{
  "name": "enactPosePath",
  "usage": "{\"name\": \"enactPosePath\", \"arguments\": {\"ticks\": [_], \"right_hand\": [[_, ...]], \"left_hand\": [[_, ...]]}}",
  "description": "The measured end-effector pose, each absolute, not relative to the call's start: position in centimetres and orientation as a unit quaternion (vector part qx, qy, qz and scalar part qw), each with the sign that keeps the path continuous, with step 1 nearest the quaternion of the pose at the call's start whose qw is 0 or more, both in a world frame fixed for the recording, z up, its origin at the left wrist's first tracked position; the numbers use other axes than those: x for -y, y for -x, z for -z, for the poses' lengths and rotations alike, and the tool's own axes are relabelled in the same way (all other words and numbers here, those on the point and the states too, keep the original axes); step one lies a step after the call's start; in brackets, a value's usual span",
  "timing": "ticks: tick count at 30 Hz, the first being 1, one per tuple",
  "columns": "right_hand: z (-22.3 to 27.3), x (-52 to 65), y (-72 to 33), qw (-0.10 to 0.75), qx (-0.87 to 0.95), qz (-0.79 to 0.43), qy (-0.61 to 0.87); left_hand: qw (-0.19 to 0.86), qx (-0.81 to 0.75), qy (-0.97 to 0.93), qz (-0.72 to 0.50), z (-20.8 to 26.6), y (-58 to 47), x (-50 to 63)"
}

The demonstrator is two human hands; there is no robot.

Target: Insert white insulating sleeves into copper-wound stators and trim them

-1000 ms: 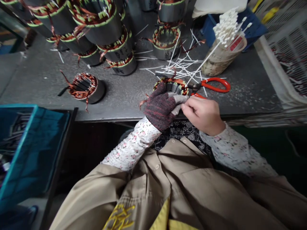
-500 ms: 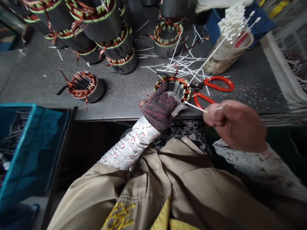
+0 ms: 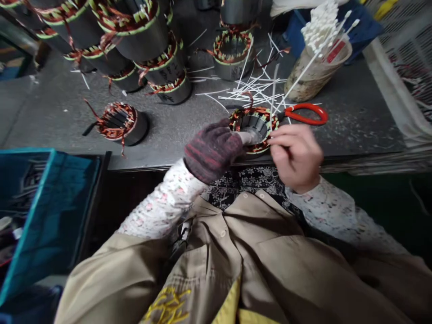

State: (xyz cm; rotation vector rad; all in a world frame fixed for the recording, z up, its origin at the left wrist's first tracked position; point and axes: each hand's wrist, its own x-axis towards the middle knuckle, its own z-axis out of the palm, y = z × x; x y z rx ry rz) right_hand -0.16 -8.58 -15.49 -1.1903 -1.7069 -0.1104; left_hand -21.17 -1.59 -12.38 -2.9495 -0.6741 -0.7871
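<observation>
A motor stator [image 3: 258, 123] with copper windings and a pale green rim stands near the bench's front edge. My left hand [image 3: 214, 150], in a dark knitted glove with wrapped fingertips, is closed on its left side, the fingertips inside the bore. At the right rim, my bare right hand [image 3: 297, 155] pinches a white cable tie [image 3: 274, 87] that rises upright from the windings. The exact grip is partly hidden. Red-handled scissors [image 3: 307, 114] lie just behind my right hand, one handle hidden.
Loose white strips [image 3: 249, 90] are scattered behind the stator. A worn cup [image 3: 300, 81] holds many white ties. Stacked stators [image 3: 145, 49] fill the back left; a single stator [image 3: 118, 121] stands left. A teal crate [image 3: 43, 193] sits lower left, a white crate [image 3: 388, 85] at right.
My right hand has moved left and in from pulling a tie outward, and now pinches at the stator's rim. The stator has shifted slightly right; my left hand has shifted left on it.
</observation>
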Motion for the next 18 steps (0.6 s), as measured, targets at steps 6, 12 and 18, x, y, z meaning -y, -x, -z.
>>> {"name": "enactPosePath", "arguments": {"ticks": [6,12,18], "right_hand": [[18.0,9.0,0.6,0.429,0.752,0.038,0.499],[16.0,7.3,-0.8,0.536,0.683,0.051,0.494],[16.0,-3.0,-11.1,0.675,0.495,0.051,0.545]], "left_hand": [[0.01,0.179,0.983,-0.027,8.2,20.8,-1.0],[0.105,0.113,0.988,-0.02,7.8,20.0,-1.1],[0.0,0.029,0.99,0.136,10.4,20.9,-2.9]]}}
